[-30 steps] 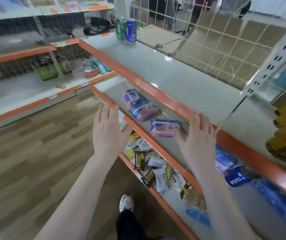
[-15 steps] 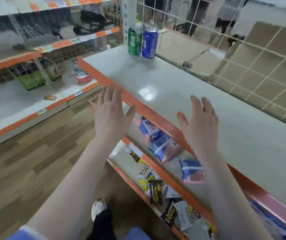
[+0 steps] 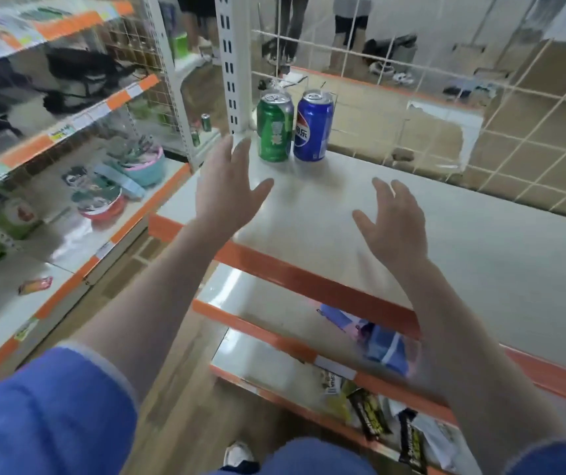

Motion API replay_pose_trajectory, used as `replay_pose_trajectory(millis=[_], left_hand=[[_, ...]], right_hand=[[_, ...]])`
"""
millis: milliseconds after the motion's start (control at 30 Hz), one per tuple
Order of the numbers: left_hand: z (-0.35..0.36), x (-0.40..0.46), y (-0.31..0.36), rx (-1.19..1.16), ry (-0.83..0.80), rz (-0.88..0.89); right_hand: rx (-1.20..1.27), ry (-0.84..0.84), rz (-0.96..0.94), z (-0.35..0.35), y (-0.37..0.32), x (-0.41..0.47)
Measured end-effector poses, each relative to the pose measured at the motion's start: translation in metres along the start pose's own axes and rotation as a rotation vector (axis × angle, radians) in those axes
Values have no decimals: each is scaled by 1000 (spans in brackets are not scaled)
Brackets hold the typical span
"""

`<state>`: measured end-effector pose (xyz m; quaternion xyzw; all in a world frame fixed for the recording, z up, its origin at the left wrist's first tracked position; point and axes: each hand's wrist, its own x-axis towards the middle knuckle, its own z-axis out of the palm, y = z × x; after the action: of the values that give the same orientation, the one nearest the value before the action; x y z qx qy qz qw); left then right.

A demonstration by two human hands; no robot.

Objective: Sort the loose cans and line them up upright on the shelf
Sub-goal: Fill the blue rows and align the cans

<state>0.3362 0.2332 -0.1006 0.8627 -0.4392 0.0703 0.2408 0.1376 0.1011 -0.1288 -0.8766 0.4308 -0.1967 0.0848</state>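
Landmark: green can (image 3: 274, 128), upright at the far left corner of the top shelf (image 3: 480, 255), just beside the white upright post (image 3: 231, 63).
Blue can: I log the blue can (image 3: 313, 126) upright, touching or nearly touching the green can on its right; the two make a short row.
Left hand: my left hand (image 3: 228, 190) is spread and holds nothing, fingertips just short of the green can on its near left side.
Right hand: my right hand (image 3: 392, 221) is spread and empty, above the shelf nearer me than the blue can.
Change: a second ago both hands hung over the lower shelves (image 3: 274, 310) and their snack packets (image 3: 368, 411), with the green can far off; now both have come up over the top shelf and close to it.
Meaning: I judge this a return to the row empty-handed, perhaps to straighten the pair.
Remaining: no loose can shows near the green can now; more cans are probably outstanding.
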Motion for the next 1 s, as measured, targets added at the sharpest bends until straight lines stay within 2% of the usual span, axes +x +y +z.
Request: replay_pose_trajectory(millis=[133,300,500,767,1000], left_hand=[[7,60,-13,-35,-18,115],[23,115,-21,-135,-163,118],[26,162,-10,-467,-329,44],[19,150,-15,-489,-222,48],[-6,120,-25,-425,-305,34]], right_hand=[[-64,-2,56,8,-10,22],[-105,0,67,15,-12,39],[-160,11,83,11,-3,57],[-129,-3,14,9,-4,87],[30,-15,-81,-3,-25,139]])
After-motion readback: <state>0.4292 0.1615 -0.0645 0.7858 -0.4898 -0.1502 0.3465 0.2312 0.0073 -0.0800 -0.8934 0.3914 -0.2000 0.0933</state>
